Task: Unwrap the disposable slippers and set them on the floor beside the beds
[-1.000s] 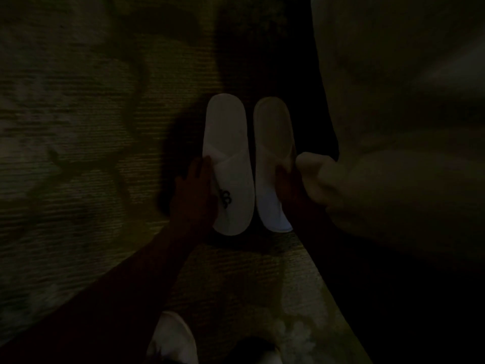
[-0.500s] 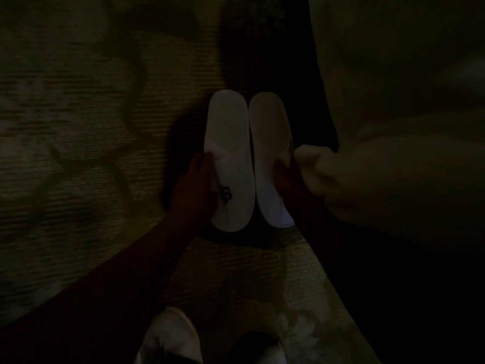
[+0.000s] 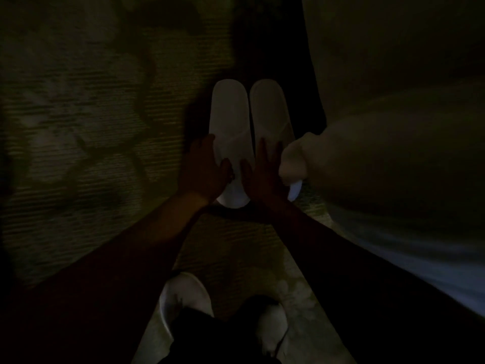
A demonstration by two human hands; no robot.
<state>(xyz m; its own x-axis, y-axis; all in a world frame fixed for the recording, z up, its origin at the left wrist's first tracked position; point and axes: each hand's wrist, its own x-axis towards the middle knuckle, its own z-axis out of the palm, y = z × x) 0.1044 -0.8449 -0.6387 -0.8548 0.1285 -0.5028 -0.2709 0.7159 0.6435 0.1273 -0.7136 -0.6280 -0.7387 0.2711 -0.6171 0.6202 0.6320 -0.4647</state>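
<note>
Two white slippers are lying flat on the carpet at centre frame, toes pointing to 12 o'clock: left slipper (image 3: 231, 132) and right slipper (image 3: 271, 114), sides nearly touching, no wrapper showing on them. Left hand (image 3: 203, 170) is resting open on the left slipper's outer edge and vamp, palm down, fingers spread, not pinching anything. Right hand (image 3: 262, 174) is lying flat and open over the right slipper's lower half, covering most of the heel end. Looks like the final squaring-up of the pair, so the placing step is nearly done. To do it well: keep the palms flat, nudge from the outer edges so the heels are lining up level, and avoid pressing down hard, since the thin vamps will probably be crushing easily. Bedding (image 3: 393, 166) is hanging at 3 o'clock, a fold just touching the right slipper's side; keeping it from draping over the pair is worth watching. Patterned carpet (image 3: 91, 153) is running out to 9 o'clock. At 6 o'clock the person's own feet are wearing white slippers (image 3: 183, 298). Lighting is very dim, so fine detail is unclear.
</note>
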